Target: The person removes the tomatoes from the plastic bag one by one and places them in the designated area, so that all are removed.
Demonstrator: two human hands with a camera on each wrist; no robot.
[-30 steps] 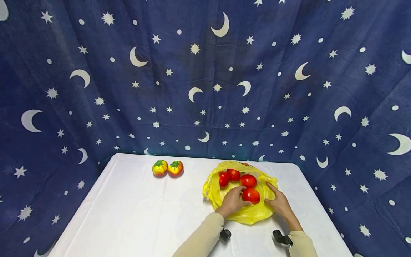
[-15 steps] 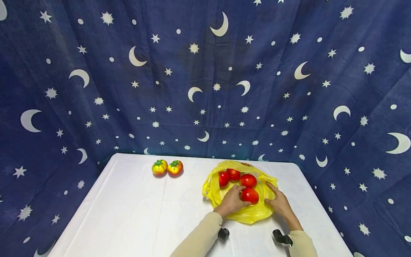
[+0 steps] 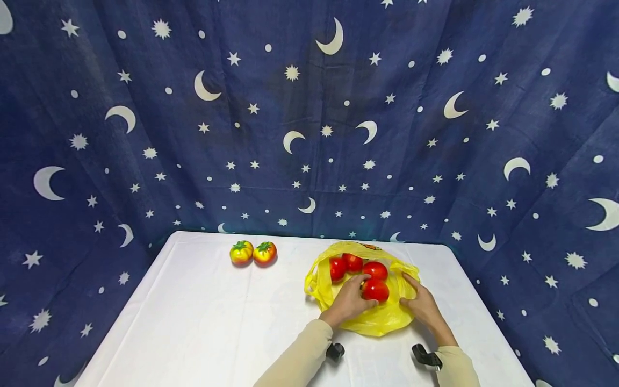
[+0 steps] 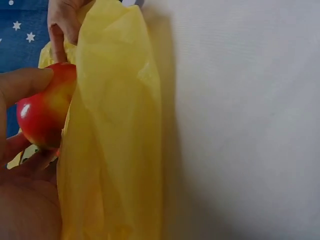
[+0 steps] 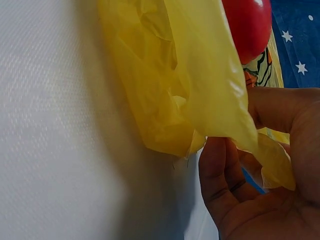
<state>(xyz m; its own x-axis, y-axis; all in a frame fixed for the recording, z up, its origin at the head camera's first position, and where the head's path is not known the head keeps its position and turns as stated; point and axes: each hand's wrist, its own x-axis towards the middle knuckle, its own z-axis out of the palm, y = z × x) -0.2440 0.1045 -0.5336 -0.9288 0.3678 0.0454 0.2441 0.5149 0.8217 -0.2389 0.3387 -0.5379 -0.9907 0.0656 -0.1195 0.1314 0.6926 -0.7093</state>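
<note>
"What's the left hand (image 3: 345,303) holding?"
"A red tomato (image 3: 375,291), at the mouth of the yellow bag (image 3: 379,324), lower right."
"And the right hand (image 3: 423,308)?"
"Pinching the bag. Two yellow-red tomatoes (image 3: 265,254) sit left of the middle."

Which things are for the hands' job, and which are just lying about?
Seem part of the job:
left hand, gripping a red fruit
right hand, holding the yellow bag
three more red fruits, in the bag

Seemingly just lying about:
two yellow-red fruits with green tops, on the white table
</note>
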